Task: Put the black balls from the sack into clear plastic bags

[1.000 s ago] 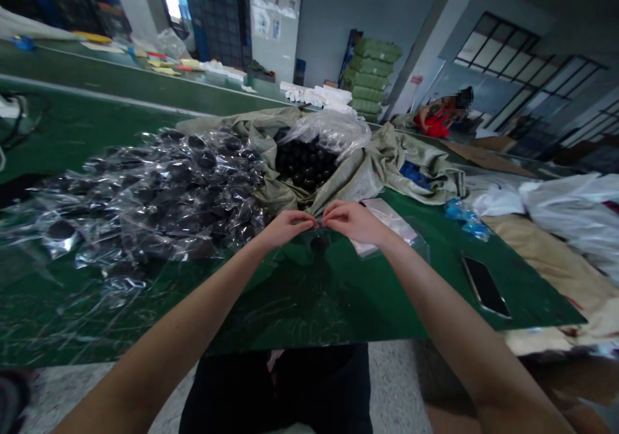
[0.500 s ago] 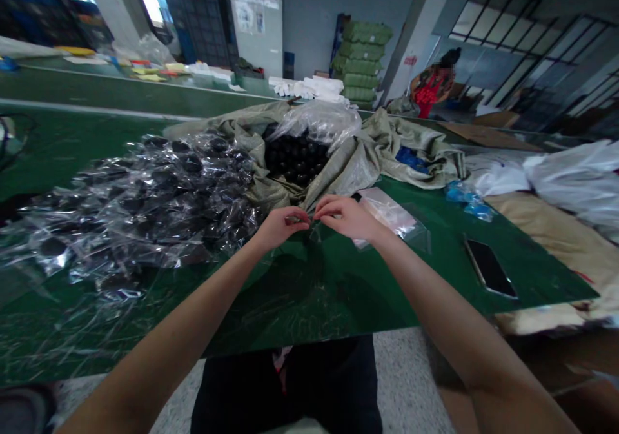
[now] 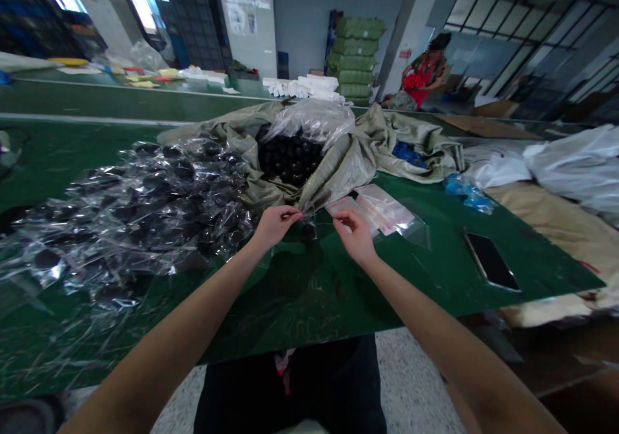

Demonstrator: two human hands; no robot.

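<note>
My left hand [image 3: 278, 226] pinches the top edge of a small clear plastic bag [image 3: 308, 229]. A round black piece hangs inside that bag, just above the green table. To its right, my right hand [image 3: 355, 233] has thumb and forefinger pressed together; whatever they hold is too thin to make out. Flat clear bags with pinkish edges [image 3: 384, 208] lie just beyond my right hand. A large heap of bagged black pieces [image 3: 169, 202] spreads out left of my left hand. Behind both hands, an open woven sack [image 3: 338, 169] holds loose black balls [image 3: 293, 158].
A phone [image 3: 492, 260] lies at the right of the green table [image 3: 309, 305]. Another sack with blue items [image 3: 410, 154], blue wrapped pieces [image 3: 469, 192] and white plastic bags [image 3: 575, 163] sit beyond. A person in red [image 3: 420, 79] stands at the back right.
My hands, together at the bag's top half a second ago, have moved apart. The right one has shifted right and slightly down; the left still grips the bag.
</note>
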